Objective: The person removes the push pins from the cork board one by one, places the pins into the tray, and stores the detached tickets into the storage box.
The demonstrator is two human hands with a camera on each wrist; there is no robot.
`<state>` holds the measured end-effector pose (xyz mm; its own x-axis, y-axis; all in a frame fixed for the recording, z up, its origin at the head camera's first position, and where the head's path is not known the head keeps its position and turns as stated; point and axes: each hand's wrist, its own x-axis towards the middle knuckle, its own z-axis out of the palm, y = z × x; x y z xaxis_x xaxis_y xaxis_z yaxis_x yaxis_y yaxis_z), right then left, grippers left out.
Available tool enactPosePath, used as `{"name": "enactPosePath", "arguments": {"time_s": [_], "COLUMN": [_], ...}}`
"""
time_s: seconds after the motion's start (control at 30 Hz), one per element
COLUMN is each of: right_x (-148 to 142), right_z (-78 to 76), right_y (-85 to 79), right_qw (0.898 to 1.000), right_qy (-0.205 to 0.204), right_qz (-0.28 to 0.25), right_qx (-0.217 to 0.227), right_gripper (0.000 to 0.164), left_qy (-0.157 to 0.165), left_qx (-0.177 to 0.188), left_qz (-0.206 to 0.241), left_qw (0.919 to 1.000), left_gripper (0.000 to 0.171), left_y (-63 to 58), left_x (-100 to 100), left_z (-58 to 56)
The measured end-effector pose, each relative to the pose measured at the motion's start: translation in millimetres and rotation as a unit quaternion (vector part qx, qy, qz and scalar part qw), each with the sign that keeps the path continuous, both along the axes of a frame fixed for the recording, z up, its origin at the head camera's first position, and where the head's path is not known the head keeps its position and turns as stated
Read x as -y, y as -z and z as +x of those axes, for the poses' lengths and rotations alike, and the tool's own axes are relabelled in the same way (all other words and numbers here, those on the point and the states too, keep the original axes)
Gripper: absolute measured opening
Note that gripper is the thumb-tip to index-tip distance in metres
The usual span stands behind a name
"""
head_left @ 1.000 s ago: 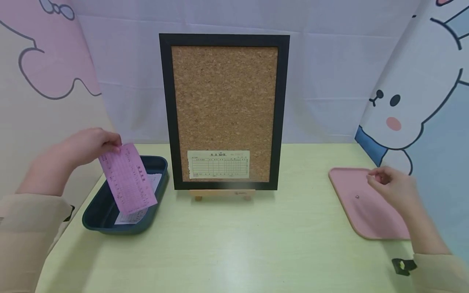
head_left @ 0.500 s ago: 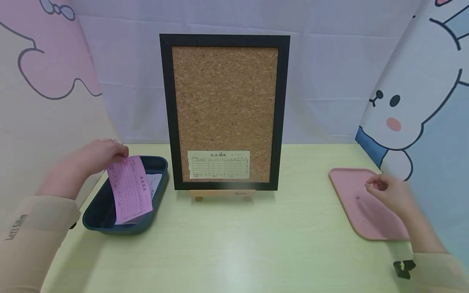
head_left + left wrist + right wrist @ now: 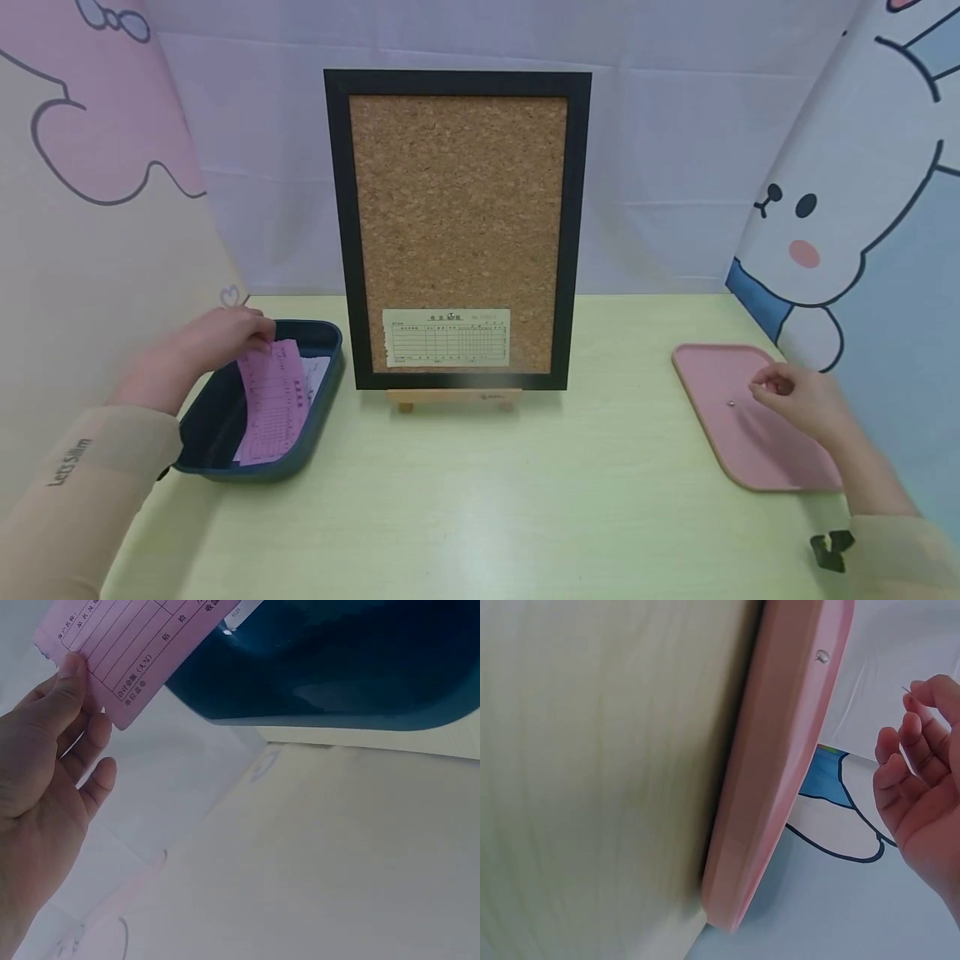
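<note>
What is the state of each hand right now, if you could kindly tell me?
Left hand: holding the pink slip, pinched by one end.
Right hand: holding a pin, pinched at the fingertips.

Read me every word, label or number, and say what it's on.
"Lets Slim": left sleeve, last word unclear.
"客户名称": pink slip.
"合计金额(大写)": same slip.
"单位盖章": same.
"佰": same.
"拾": same.
Too small, blurred or cut off: remaining slip print, corkboard form, white paper, wooden stand mark.

The left grip holds a pink slip over the dark blue bin.
</note>
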<state>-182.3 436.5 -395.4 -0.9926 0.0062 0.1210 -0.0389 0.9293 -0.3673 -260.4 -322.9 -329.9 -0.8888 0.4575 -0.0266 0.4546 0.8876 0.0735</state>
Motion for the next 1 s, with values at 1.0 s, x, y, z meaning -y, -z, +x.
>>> {"name": "enactPosePath", "arguments": {"time_s": [1.0], "right_x": [-23.0], "right_z": [-18.1], "right_y": [26.0], "right_qw": [0.991], "right_qy": [-0.083], "right_qz": [-0.010], "right_qx": [0.105], "right_gripper": [0.017], "left_qy": [-0.005], "left_qx": [0.095], "left_qz": [0.047], "left_qw": [0.9944], "left_gripper": [0.010], "left_y": [32.1], "left_x": [-2.5], "left_z": [-24.1]}}
